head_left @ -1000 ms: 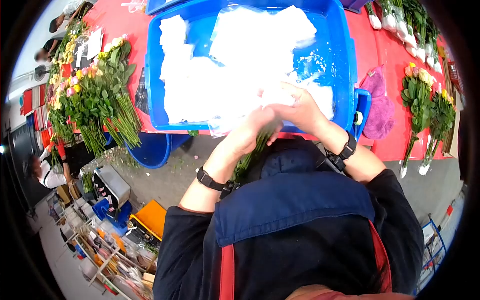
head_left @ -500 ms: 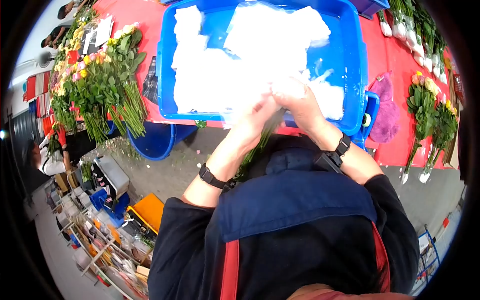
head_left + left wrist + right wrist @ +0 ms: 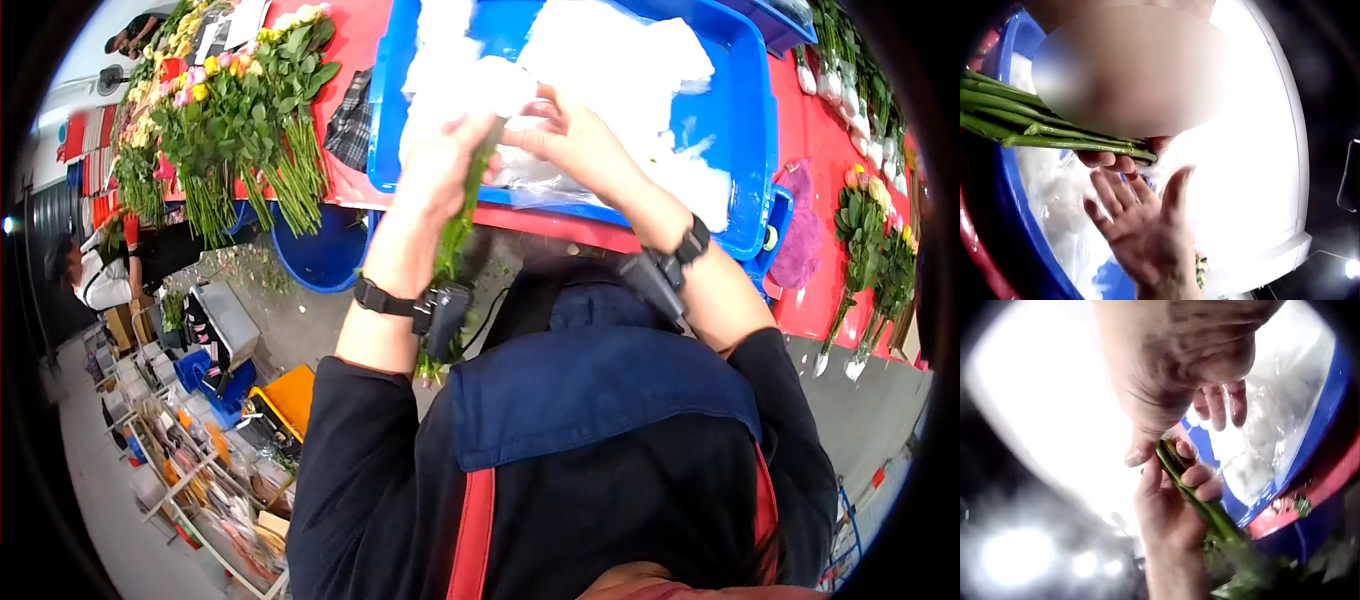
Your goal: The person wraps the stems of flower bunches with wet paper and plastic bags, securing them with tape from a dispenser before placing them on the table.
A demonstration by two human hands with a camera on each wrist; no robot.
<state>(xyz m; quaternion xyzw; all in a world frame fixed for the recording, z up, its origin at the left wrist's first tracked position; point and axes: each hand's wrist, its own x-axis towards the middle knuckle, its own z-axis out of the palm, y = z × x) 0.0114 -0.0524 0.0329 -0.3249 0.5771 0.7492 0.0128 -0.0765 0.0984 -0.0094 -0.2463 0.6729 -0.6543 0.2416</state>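
My left hand (image 3: 440, 170) grips a bunch of green flower stems (image 3: 460, 225). Their cut ends stick out by the thumb, and the leafy part hangs down along the forearm toward my body. In the left wrist view, curled fingers (image 3: 1107, 159) show under the stems. My right hand (image 3: 580, 145) is just right of the cut ends, fingers spread and holding nothing. Its open palm shows in the left wrist view. Both hands are over the near edge of a blue tub (image 3: 762, 130) with white, glare-washed wads (image 3: 625, 110) and clear plastic film in it.
On the red-covered table (image 3: 350, 30), a heap of roses (image 3: 225, 110) lies left of the tub, beside a dark checked cloth (image 3: 350, 120). To the right are a purple towel (image 3: 797, 225) and white-tipped rose bunches (image 3: 868, 250). A blue bucket (image 3: 320, 250) stands below the table edge.
My hands have drawn apart; the left has moved left with the stems, and the right has come off the stem ends with its fingers spreading. The head view has shifted, so the tub sits farther right.
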